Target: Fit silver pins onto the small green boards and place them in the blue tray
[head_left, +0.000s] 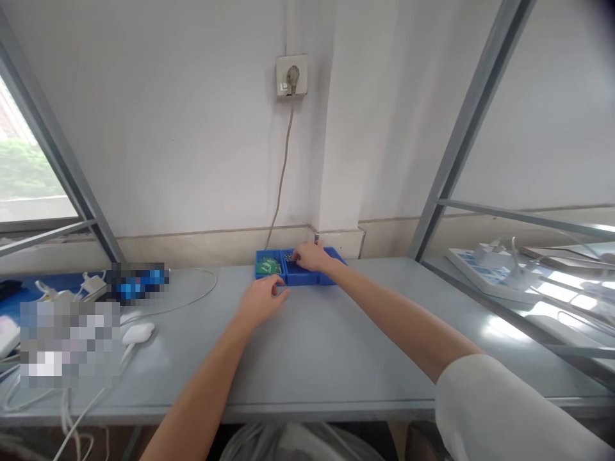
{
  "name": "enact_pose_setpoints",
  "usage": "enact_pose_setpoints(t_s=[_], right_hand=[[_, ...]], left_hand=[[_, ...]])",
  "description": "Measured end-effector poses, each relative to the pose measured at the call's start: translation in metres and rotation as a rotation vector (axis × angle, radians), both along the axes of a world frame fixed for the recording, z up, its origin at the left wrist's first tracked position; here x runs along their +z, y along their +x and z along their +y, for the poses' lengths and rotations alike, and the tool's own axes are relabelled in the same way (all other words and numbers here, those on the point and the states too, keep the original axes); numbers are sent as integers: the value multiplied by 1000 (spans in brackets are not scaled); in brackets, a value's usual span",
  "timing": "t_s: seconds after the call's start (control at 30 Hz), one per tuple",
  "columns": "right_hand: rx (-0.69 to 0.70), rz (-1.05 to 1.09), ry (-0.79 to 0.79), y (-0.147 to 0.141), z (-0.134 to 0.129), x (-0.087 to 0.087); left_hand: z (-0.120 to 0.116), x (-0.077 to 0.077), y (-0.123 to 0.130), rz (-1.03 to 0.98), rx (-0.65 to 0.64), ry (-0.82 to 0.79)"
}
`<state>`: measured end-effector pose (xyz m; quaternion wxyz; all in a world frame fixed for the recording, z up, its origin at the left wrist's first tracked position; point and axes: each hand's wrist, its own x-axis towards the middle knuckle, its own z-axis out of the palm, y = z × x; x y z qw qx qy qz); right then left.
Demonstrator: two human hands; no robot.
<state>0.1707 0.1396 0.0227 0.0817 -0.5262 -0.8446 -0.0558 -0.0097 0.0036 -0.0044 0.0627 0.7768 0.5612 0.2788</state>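
Observation:
Three blue bins stand side by side at the back of the grey table. Green circuit boards [268,266] lie in the left bin [270,276]. The middle bin [302,278] holds small dark parts [289,258], and my right hand [310,255] reaches into it with its fingers bent down; what its fingertips hold, if anything, is hidden. My right wrist passes over the right bin [336,253]. My left hand [263,296] is just in front of the left bin, thumb and fingers apart, with nothing between them.
White chargers and cables [138,333] lie on the left of the grey table [327,346], beside a blurred patch. A wall socket [291,77] has a cord hanging behind the bins. Metal frame bars [461,128] rise at both sides. A power strip [490,272] lies far right.

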Motion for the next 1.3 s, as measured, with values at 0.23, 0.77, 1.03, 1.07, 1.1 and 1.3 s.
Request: enact_pose_setpoints(t_s=[0.23,0.77,1.03,1.07,1.1,1.3], right_hand=[[-7,-35,4,1,1,-6],[-30,-13,26,2,6,-8],[26,-28,30,2,6,-8],[25,-30,31,2,7,-8],[23,-32,31,2,7,-8],[0,-40,31,0,8,-7]], left_hand=[[-1,2,1,4,-5,-19],[-1,3,1,12,-19,-19],[-2,4,2,17,-20,-34],[-2,4,2,17,-24,-28],[-2,4,2,16,-25,-22],[-3,5,3,13,-11,-40]])
